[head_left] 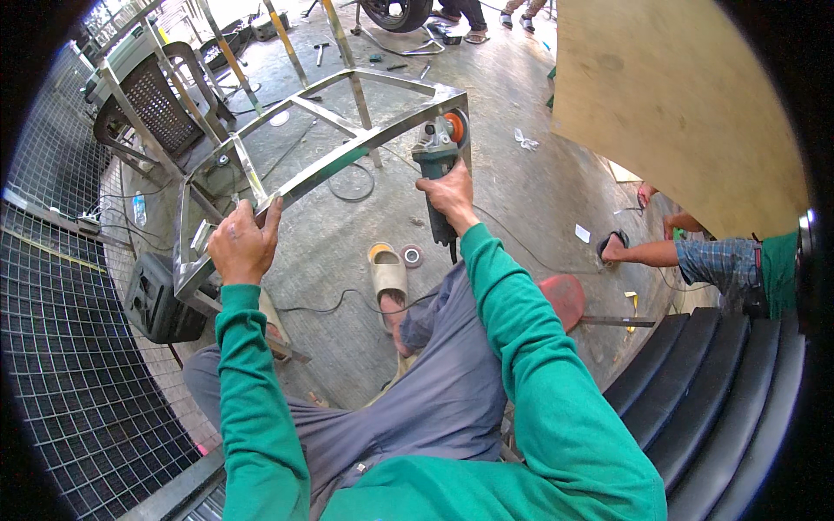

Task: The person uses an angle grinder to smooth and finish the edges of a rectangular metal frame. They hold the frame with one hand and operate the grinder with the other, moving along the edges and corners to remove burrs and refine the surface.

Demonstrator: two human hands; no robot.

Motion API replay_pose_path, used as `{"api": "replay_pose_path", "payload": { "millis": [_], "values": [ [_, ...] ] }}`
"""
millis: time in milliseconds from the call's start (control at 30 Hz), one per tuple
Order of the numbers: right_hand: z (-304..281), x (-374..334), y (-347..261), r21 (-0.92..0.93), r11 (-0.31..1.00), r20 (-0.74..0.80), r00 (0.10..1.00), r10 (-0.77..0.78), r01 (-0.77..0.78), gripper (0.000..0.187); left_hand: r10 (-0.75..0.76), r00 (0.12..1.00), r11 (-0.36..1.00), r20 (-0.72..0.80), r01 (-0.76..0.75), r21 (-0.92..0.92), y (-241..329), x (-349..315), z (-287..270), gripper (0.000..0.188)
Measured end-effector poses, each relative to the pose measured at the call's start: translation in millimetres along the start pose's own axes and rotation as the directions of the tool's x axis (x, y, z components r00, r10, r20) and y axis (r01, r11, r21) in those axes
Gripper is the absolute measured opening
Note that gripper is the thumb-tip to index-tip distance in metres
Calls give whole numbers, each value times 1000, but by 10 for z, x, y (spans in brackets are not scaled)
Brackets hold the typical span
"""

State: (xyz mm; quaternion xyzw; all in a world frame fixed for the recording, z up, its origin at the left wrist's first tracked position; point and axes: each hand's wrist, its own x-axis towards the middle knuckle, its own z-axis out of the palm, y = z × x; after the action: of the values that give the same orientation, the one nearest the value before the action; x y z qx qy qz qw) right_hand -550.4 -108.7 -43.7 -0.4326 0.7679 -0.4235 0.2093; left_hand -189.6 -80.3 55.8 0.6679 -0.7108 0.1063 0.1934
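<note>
Metal frame [323,171] gripped by left hand [241,245], grinder [436,154] clasped in right hand [450,193], dark case [165,302], chair [161,108] nearby

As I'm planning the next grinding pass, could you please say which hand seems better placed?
Probably the right hand: it grips the angle grinder, whose disc sits beside the right corner of the metal frame. The left hand is on the frame's left part, away from the tool.
</note>
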Motion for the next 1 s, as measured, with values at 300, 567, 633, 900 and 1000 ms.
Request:
{"api": "replay_pose_path", "payload": {
  "millis": [300,567,633,900,1000],
  "values": [
    [-54,43,95,152,986,77,994,-81,68,65,11,999,1000,-34,-12,-24,-6,16,5,64],
    [-48,-52,74,273,958,57,993,-102,83,63,-4,1000,999,-12,3,-32,7,22,-22,64],
    [-30,-62,63,315,946,49,994,-97,77,61,-5,1000,999,-17,5,-33,1,20,-22,64],
    [-23,-10,126,289,952,99,986,-136,102,57,-14,1000,999,-18,13,-31,3,18,-7,63],
    [-19,-13,140,290,953,97,989,-116,83,58,-7,999,999,-32,5,-45,-8,8,-11,63]
  ]
}}
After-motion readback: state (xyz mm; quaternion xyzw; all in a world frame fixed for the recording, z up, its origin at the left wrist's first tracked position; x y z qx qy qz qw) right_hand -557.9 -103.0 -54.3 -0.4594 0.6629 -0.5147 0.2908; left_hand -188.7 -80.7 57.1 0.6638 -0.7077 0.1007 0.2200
